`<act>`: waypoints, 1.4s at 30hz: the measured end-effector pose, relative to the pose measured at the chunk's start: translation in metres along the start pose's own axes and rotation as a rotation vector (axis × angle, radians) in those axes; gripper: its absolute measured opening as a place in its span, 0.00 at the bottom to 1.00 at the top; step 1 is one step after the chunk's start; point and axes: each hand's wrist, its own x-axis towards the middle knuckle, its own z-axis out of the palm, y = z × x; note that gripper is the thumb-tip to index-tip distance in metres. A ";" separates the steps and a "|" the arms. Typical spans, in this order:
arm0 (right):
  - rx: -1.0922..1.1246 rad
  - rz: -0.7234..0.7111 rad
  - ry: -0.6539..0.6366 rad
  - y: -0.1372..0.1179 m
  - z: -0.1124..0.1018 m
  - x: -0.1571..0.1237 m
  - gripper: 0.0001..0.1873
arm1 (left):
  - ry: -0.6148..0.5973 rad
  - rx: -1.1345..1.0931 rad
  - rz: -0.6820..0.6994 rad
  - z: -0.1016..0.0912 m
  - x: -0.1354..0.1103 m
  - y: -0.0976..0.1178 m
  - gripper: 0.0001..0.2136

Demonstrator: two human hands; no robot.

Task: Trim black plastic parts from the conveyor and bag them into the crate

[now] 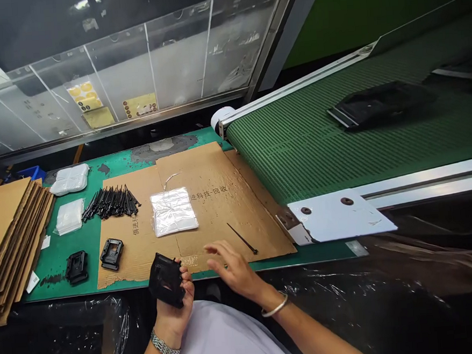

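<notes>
My left hand [186,288] grips a black plastic housing [165,279] by its right side, just in front of the bench edge. To its right, my right hand [232,266] is held above the cardboard with its fingers apart and nothing in them. A single long black pin with a small head [243,239] lies on the cardboard beyond that hand. Two black plastic frames rest at the left, one on the cardboard [112,254] and one on the green bench top [77,267]. A pile of black pins [111,202] and a stack of clear plastic bags [174,211] lie behind.
A green conveyor belt [291,157] slopes up at the right, carrying a black part [376,105]. Cardboard sheets [10,241] are stacked at the left. More bag stacks [69,216] lie near them. A plastic-lined bin [61,340] stands below the bench.
</notes>
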 end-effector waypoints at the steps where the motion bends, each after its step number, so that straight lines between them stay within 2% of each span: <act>1: 0.110 -0.115 -0.034 -0.014 0.008 -0.001 0.21 | 0.090 0.007 0.039 -0.002 0.007 -0.003 0.07; 2: 0.186 -0.181 -0.058 -0.025 0.016 -0.001 0.26 | 0.170 0.019 0.076 -0.003 0.014 -0.006 0.07; 3: 0.243 -0.188 -0.068 -0.032 0.025 0.001 0.27 | 0.229 0.029 0.113 -0.004 0.019 -0.010 0.07; 5: 0.324 -0.047 -0.041 -0.031 0.040 0.009 0.22 | 0.310 0.065 0.118 -0.007 0.027 -0.017 0.06; 8: 0.381 0.243 -0.029 -0.001 0.049 0.030 0.17 | 0.404 0.131 -0.007 -0.012 0.031 -0.022 0.01; 11: 0.253 0.322 -0.163 0.036 0.045 0.053 0.16 | 0.456 0.161 -0.051 -0.017 0.032 -0.019 0.04; 13: 0.130 0.320 -0.214 0.052 0.040 0.064 0.14 | 0.459 0.165 -0.030 -0.020 0.033 -0.013 0.07; 17: -0.088 0.306 -0.146 0.057 0.042 0.087 0.14 | 0.443 0.200 0.051 -0.026 0.034 0.000 0.10; 20: -0.195 0.248 -0.159 0.049 0.055 0.111 0.13 | 0.436 0.230 0.119 -0.030 0.033 0.007 0.11; 25: -0.289 0.154 -0.280 0.044 0.087 0.153 0.07 | 0.404 0.228 0.175 -0.035 0.031 0.016 0.08; 27: -0.317 0.138 -0.322 0.045 0.097 0.162 0.09 | 0.383 0.224 0.192 -0.037 0.031 0.019 0.08; 32: -0.337 0.153 -0.385 0.054 0.108 0.171 0.04 | 0.379 0.210 0.222 -0.040 0.030 0.027 0.07; 38: -0.227 0.216 -0.420 0.062 0.102 0.181 0.10 | 0.366 0.255 0.231 -0.044 0.031 0.037 0.07; 40: -0.171 0.239 -0.427 0.064 0.099 0.184 0.11 | 0.320 0.338 0.274 -0.047 0.039 0.043 0.07; 42: -0.122 0.267 -0.422 0.066 0.096 0.186 0.11 | 0.279 0.564 0.371 -0.048 0.051 0.050 0.07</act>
